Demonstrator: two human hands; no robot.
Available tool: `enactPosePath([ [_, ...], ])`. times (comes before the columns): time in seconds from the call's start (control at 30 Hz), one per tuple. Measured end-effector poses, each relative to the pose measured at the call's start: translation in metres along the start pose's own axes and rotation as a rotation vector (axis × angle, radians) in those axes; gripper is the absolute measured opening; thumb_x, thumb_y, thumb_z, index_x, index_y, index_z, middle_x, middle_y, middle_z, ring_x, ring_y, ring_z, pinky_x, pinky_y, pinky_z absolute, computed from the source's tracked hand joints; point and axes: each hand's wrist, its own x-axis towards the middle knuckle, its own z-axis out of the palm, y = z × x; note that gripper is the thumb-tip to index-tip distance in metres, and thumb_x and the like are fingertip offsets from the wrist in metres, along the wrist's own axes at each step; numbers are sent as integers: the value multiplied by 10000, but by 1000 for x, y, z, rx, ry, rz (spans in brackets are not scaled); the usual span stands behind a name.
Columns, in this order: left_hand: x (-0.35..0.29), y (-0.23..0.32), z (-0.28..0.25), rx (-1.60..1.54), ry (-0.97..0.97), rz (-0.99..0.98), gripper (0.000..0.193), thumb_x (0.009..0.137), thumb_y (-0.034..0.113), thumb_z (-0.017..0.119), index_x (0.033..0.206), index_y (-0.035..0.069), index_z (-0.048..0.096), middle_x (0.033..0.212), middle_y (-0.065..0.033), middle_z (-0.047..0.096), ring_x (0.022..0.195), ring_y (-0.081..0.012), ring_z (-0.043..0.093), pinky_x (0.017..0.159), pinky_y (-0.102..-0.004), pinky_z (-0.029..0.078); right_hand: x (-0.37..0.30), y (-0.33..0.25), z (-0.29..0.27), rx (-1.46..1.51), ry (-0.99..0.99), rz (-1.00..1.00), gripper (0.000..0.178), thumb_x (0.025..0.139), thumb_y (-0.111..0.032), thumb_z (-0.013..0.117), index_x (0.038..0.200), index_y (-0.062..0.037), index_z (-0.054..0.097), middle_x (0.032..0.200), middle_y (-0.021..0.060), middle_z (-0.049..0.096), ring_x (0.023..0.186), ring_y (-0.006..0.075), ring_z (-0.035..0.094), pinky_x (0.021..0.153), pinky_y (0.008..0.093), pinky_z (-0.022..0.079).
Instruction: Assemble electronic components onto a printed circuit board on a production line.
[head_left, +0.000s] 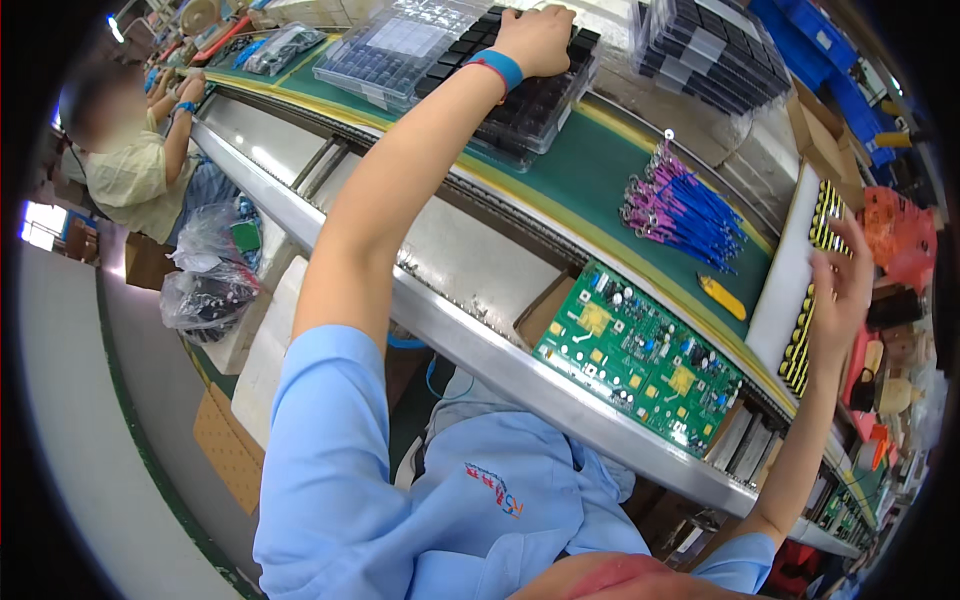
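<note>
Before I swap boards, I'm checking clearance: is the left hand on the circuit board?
No, the left hand is at the black parts, away from the circuit board.

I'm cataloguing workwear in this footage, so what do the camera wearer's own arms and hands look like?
The left sleeve and right sleeve are light blue and short. The left hand is gloveless, with a blue wristband edged by a thin reddish line. The right hand is gloveless too, no band visible.
</note>
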Motion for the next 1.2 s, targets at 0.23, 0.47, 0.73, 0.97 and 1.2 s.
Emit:
enactPosePath([
  [0.23,7,-11,-1,-66,-80,105,435,791,59,590,1226,68,581,1237,-180,613,1175,-356,563,1082,-613,283,88,-48,130,-9,-330,-272,544,861,-135,675,1373,-144,488,1253,87,573,869,144,633,742,302,525],
  [0.47,9,3,-25,-102,-171,140,336,765,94,615,1092,31,569,1092,-180,654,1133,-363,580,1078,-623,279,166,-47,255,-332,-292,-275,678,801,-130,622,1409,0,351,1173,266,581,1053,455,594,900,489,494],
  [0.73,12,-12,-2,-47,-114,144,409,758,133,595,1147,11,556,1133,-205,640,1160,-365,563,1102,-618,252,209,-49,287,-472,-468,-46,545,801,-214,591,1269,46,486,1125,304,626,1029,450,620,871,479,513],
  [0.97,8,-28,-9,-296,-110,228,328,737,109,586,1053,29,562,1035,-194,646,1099,-374,573,1095,-620,250,217,-46,292,-462,-503,-201,440,781,-210,604,1147,32,570,1039,272,672,1018,397,647,860,457,521],
  [1.2,28,6,20,23,-58,158,508,774,149,583,1263,34,503,1179,-227,614,1186,-390,529,1102,-634,231,192,-48,237,-232,-151,-204,462,717,-218,678,1086,50,608,974,299,645,961,438,642,842,462,529],
])
